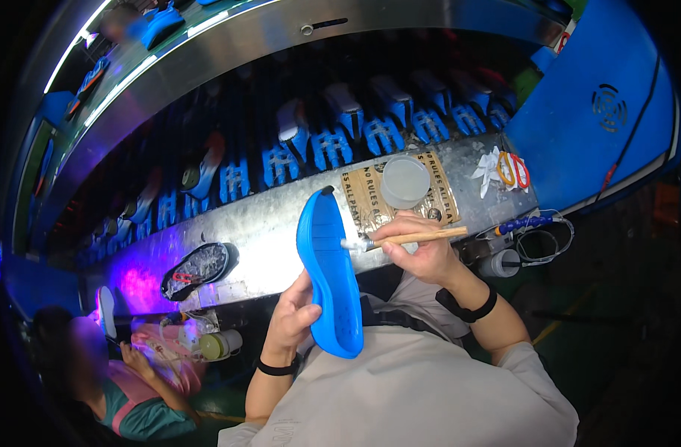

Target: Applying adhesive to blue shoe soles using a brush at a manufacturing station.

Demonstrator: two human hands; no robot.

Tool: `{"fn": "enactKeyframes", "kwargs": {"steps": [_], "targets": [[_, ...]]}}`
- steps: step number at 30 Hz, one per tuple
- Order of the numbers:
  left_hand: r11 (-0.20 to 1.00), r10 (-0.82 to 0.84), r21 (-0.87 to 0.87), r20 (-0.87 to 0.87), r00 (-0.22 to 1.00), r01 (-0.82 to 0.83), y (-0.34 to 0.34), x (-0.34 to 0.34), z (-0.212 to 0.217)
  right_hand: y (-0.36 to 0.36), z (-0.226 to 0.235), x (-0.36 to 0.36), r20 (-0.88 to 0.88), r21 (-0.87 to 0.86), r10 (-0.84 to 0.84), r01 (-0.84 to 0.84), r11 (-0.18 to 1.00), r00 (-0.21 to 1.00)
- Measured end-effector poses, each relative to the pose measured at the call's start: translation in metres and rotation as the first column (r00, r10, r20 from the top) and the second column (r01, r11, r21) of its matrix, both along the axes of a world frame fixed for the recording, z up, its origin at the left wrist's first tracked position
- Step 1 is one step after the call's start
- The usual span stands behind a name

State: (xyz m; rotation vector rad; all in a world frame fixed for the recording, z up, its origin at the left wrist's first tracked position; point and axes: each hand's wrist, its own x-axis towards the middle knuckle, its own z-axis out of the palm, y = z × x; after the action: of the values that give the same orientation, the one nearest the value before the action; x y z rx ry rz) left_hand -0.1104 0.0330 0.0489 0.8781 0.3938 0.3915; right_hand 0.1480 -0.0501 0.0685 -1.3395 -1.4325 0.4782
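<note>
Brushwork on a shoe sole, seen from above. The metal tabletop is spanning the middle of the scene, and a long row of shoe pieces is standing in the dark recess beyond it. A large blue panel is rising at the right, while a co-worker is sitting at the lower left. The blue sole is hanging in the air before the near edge of the tabletop, its hollowed inner face showing. The two hands are working apart: the left hand is clasping the sole's side from below, and the right hand is pinching a wooden-handled brush. A dark, sole-shaped tray is resting to the left; a translucent tub is sitting on a printed brown sheet. Red-and-orange-handled scissors are lying farther right. The brush's pale tip is meeting the sole's right rim in this view, so the brushing is apparently under way rather than finished; how much of the inner face is already carrying a coat, and how much is remaining, cannot be told.
</note>
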Motion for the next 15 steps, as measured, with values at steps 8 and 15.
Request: {"fn": "enactKeyframes", "kwargs": {"steps": [8, 15], "targets": [[0.998, 0.055, 0.011, -0.006, 0.998, -0.055, 0.003, -0.004, 0.001, -0.011, 0.011, -0.008, -0.015, -0.003, 0.151, -0.151, 0.988, 0.988], [0.997, 0.062, 0.051, -0.001, 0.998, -0.062, 0.004, -0.008, 0.0, -0.02, 0.019, -0.016, 0.01, -0.027, 0.195, -0.195, 0.981, 0.981]]}}
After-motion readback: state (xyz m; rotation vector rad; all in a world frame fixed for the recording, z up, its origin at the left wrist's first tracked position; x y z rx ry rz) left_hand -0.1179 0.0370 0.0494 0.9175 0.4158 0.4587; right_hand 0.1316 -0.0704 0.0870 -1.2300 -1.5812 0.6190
